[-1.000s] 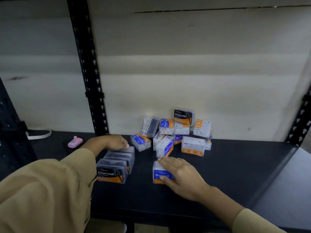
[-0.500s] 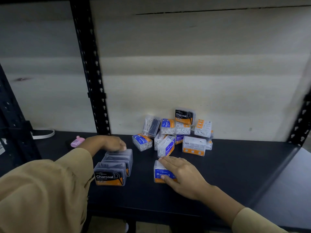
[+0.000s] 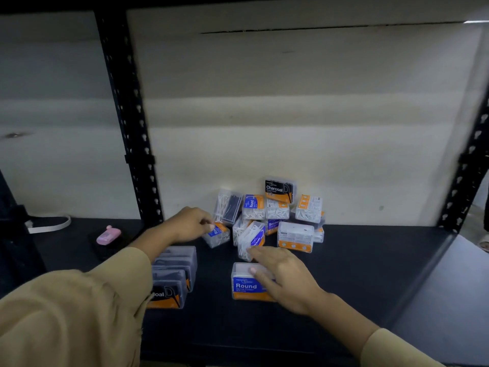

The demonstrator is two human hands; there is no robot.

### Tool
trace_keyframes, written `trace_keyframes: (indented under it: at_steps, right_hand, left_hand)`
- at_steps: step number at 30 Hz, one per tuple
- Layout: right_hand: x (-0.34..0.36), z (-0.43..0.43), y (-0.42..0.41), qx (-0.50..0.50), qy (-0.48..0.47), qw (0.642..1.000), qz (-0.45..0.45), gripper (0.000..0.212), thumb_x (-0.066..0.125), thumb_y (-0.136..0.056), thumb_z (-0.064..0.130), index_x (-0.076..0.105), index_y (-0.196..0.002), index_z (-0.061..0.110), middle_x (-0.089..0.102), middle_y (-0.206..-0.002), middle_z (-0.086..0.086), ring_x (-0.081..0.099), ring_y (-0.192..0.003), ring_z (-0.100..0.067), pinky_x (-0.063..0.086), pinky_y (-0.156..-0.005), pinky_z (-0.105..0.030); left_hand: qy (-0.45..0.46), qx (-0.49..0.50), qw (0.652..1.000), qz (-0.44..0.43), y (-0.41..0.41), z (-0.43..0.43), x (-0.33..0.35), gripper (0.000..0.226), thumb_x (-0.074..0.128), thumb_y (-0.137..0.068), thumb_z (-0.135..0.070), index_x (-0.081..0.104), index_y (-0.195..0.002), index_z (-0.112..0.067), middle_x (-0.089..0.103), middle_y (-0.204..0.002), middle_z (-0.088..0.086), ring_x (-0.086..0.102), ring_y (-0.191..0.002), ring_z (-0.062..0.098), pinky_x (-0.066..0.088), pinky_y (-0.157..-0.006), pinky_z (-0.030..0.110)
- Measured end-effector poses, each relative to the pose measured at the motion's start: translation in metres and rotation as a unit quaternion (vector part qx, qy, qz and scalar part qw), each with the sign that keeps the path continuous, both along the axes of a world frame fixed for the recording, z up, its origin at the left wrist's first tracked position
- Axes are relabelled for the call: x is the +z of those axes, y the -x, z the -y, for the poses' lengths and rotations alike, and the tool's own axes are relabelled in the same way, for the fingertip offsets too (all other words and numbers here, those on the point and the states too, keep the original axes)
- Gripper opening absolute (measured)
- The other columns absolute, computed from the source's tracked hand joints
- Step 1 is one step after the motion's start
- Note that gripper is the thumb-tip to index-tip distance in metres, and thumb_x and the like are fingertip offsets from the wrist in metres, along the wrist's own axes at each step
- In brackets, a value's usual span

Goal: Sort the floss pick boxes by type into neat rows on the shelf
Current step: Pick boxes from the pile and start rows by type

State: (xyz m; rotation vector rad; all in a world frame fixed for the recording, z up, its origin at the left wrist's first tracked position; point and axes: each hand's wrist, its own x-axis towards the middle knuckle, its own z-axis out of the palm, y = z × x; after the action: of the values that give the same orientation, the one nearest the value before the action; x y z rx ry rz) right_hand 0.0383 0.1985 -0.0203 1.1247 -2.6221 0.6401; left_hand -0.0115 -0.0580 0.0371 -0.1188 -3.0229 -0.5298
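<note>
Left hand (image 3: 191, 224) closed at the fingertips on a small blue-labelled Round box (image 3: 217, 234), tilted at the near left edge of the loose pile (image 3: 270, 215), the box lying just beyond and to the right of the knuckles, its long axis slanting away to the right. Right hand (image 3: 284, 278) spread flat, fingers loose, palm partly over the Round box at the front (image 3: 247, 283), gripping nothing so far as could be told; fingertips touching or nearly touching a tilted Smooth box (image 3: 251, 239) just ahead of them. Charcoal row (image 3: 173, 274) standing behind the left wrist, toward the body, long axes running fore and aft, partly hidden by the sleeve (image 3: 79, 308). Judged from that: the tilted Round box far nearer the left fingers than the right, its likely place beside the front Round box, back and to the right of the left fingers, across a short bare stretch of dark shelf (image 3: 370, 287). One more Charcoal box (image 3: 279, 189) atop the pile, well beyond both hands
</note>
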Motion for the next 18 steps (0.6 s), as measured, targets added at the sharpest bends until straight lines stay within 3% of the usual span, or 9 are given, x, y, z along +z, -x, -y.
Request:
trace_keyframes:
  at_steps: [3,5,8,14,18]
  right_hand:
    - [0.005,-0.012,0.020,-0.062,0.104,0.993,-0.013,0.064,0.020,-0.093,0.059,0.057,-0.126,0.019,0.062,-0.125,0.002,0.055,-0.114,-0.013,0.043,-0.093,-0.026]
    - [0.007,-0.021,0.038,-0.123,0.124,0.984,-0.035,0.037,0.039,-0.098,0.034,0.061,-0.120,0.015,0.064,-0.118,-0.001,0.056,-0.109,-0.017,0.046,-0.086,-0.031]
    - [0.009,-0.032,0.067,-0.203,0.050,0.976,-0.065,0.033,0.045,-0.094,0.016,0.056,-0.125,0.013,0.059,-0.124,-0.005,0.051,-0.114,-0.023,0.043,-0.087,-0.034]
    - [0.006,-0.035,0.100,-0.247,-0.115,0.959,-0.083,0.043,0.045,-0.093,0.021,0.042,-0.134,0.013,0.048,-0.134,-0.006,0.042,-0.121,-0.026,0.037,-0.097,-0.037]
    - [0.005,-0.030,0.106,-0.252,-0.167,0.950,-0.076,0.036,0.048,-0.090,0.017,0.049,-0.126,0.013,0.048,-0.133,-0.007,0.040,-0.121,-0.027,0.036,-0.098,-0.038]
  left_hand:
    - [-0.023,-0.010,0.998,-0.055,0.007,-0.032,-0.004,0.018,0.058,-0.089,-0.021,0.071,-0.100,-0.015,0.068,-0.093,0.006,0.060,-0.087,0.016,0.045,-0.080,0.023]
    - [-0.030,-0.009,0.998,-0.054,0.012,-0.051,-0.009,0.018,0.057,-0.089,-0.023,0.070,-0.101,-0.017,0.069,-0.101,0.005,0.062,-0.088,0.017,0.051,-0.082,0.030]
    - [-0.019,-0.006,1.000,-0.022,0.018,-0.076,-0.013,0.024,0.056,-0.090,-0.032,0.064,-0.108,-0.020,0.065,-0.110,0.004,0.062,-0.096,0.019,0.053,-0.088,0.039]
    - [0.086,0.005,0.996,-0.003,0.024,-0.099,-0.018,0.046,0.056,-0.089,-0.040,0.050,-0.130,-0.021,0.051,-0.131,0.005,0.052,-0.116,0.023,0.048,-0.092,0.038]
    - [0.076,-0.001,0.997,-0.005,0.025,-0.099,-0.020,0.046,0.059,-0.088,-0.036,0.051,-0.130,-0.020,0.049,-0.133,0.004,0.052,-0.117,0.022,0.047,-0.093,0.036]
